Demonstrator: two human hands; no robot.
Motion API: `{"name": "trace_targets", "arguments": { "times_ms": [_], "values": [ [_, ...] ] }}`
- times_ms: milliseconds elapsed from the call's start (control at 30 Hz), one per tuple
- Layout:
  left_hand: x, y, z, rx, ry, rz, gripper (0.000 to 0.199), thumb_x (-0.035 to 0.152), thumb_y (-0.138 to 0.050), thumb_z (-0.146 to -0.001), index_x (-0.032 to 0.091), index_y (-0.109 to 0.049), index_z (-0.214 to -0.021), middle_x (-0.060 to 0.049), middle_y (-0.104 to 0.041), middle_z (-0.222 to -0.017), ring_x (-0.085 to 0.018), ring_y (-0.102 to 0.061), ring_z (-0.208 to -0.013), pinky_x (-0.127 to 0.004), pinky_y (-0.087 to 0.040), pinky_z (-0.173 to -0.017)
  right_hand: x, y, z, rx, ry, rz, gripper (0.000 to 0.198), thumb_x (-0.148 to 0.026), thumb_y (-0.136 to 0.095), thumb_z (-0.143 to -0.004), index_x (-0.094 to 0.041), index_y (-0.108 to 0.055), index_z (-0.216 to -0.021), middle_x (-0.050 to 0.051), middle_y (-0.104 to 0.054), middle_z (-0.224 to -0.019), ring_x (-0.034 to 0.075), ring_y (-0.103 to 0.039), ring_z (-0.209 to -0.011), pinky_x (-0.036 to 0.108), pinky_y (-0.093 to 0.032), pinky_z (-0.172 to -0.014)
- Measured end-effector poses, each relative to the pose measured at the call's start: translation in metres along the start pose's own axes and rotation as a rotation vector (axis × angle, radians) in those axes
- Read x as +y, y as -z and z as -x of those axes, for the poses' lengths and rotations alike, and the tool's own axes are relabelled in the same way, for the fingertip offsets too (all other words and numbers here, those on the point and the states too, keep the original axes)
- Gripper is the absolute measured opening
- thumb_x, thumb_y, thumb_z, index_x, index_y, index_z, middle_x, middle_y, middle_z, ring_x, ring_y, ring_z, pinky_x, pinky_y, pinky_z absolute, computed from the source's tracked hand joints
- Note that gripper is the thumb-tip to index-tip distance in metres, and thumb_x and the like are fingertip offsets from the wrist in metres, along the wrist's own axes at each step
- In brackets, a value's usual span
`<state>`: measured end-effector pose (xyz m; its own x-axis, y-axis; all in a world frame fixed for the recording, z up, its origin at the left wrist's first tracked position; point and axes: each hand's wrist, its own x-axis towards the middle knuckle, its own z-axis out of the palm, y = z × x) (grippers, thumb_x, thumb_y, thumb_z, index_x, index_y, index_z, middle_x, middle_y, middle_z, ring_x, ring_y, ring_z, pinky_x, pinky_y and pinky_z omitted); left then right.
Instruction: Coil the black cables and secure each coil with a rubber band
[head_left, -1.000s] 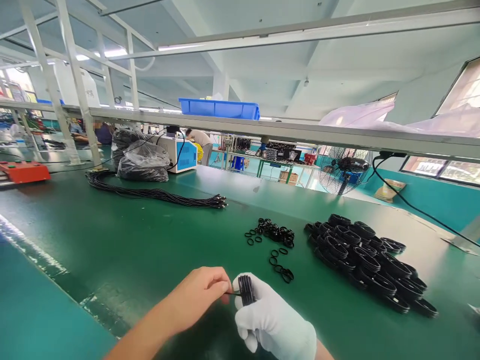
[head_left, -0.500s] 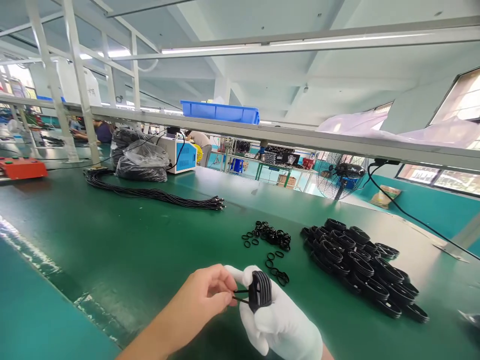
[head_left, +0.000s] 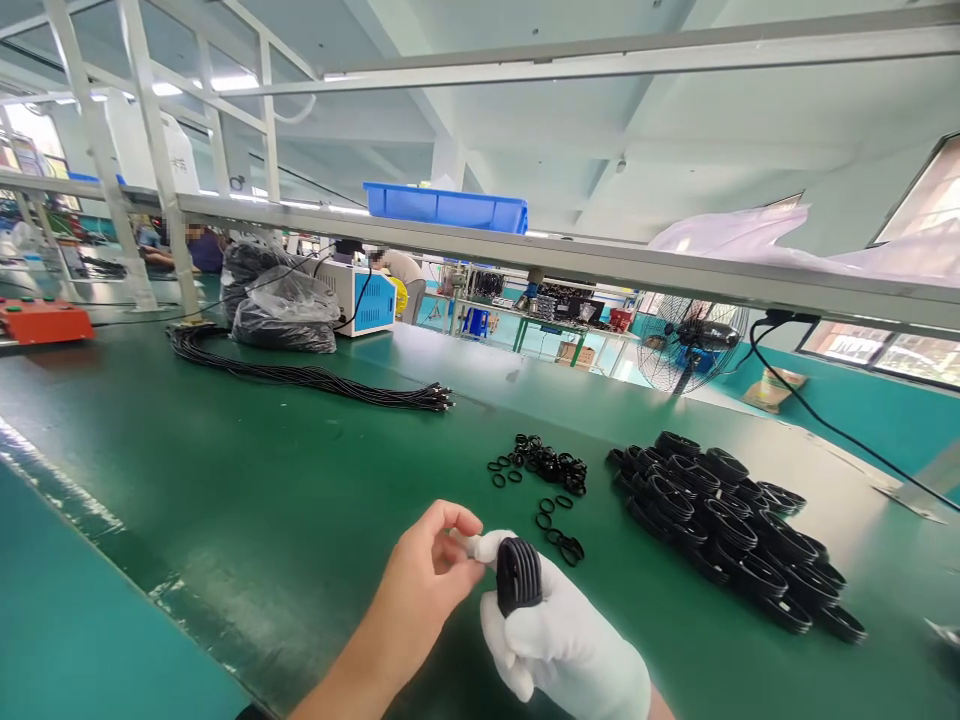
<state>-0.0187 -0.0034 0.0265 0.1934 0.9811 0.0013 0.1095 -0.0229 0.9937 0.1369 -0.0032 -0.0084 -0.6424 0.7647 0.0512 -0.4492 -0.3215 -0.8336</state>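
Observation:
My right hand (head_left: 566,635), in a white glove, grips a small coil of black cable (head_left: 519,577) between its thumb and fingers. The coil's loops face up and toward me. Just left of it is my bare left hand (head_left: 433,572), its thumb and index finger apart around the gloved index fingertip. No cable shows between the left fingers, and the inner fingers are partly hidden. Beyond my hands, small black rings (head_left: 551,463) lie in a loose heap, with several more scattered nearer. To the right is a pile of coiled black cables (head_left: 724,525).
A bundle of straight black cables (head_left: 322,378) lies across the green table (head_left: 247,480). Behind it are plastic-bagged goods (head_left: 285,310) and a blue-and-white machine (head_left: 371,300). A shelf (head_left: 600,258) spans the table, carrying a blue bin (head_left: 446,208). A red-orange box (head_left: 45,322) sits far left.
My left hand has let go of the two cable strands it was pulling from the coil and moved up slightly to the gloved fingertip. The strands no longer show. The right hand keeps its grip.

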Motion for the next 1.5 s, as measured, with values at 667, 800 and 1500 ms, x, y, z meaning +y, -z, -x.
{"name": "trace_targets", "arguments": {
  "times_ms": [667,800,1500],
  "values": [
    [0.004,0.014,-0.015,-0.121,0.147,-0.037,0.022,0.035,-0.05,-0.08,0.015,-0.054,-0.072,0.004,-0.052,-0.06,-0.006,-0.04,-0.046,-0.019,-0.029,-0.044,0.0,-0.014,-0.013,0.272,-0.032,0.142,0.047,-0.031,-0.075,-0.059,-0.015,-0.051,-0.096,0.005,-0.055,-0.093,0.014,-0.056,-0.077,0.028,-0.042,-0.065],
    [-0.004,0.006,-0.006,-0.173,0.179,0.051,0.014,0.025,-0.057,-0.072,0.016,-0.048,-0.066,0.007,-0.041,-0.054,-0.006,-0.031,-0.049,-0.019,-0.023,-0.046,-0.001,-0.013,-0.015,0.263,-0.057,0.165,0.043,-0.021,-0.077,-0.053,-0.013,-0.052,-0.086,0.005,-0.059,-0.085,0.018,-0.059,-0.079,0.028,-0.043,-0.063],
    [-0.027,-0.009,-0.001,0.292,-0.27,-0.486,0.026,0.008,-0.046,-0.072,0.024,-0.065,-0.077,0.001,-0.063,-0.073,-0.016,-0.06,-0.067,-0.026,-0.047,-0.063,0.007,-0.009,-0.011,0.102,-0.094,0.012,0.052,-0.013,-0.076,-0.053,-0.015,-0.058,-0.102,0.007,-0.06,-0.101,0.023,-0.06,-0.093,0.031,-0.05,-0.069]
  ]
}}
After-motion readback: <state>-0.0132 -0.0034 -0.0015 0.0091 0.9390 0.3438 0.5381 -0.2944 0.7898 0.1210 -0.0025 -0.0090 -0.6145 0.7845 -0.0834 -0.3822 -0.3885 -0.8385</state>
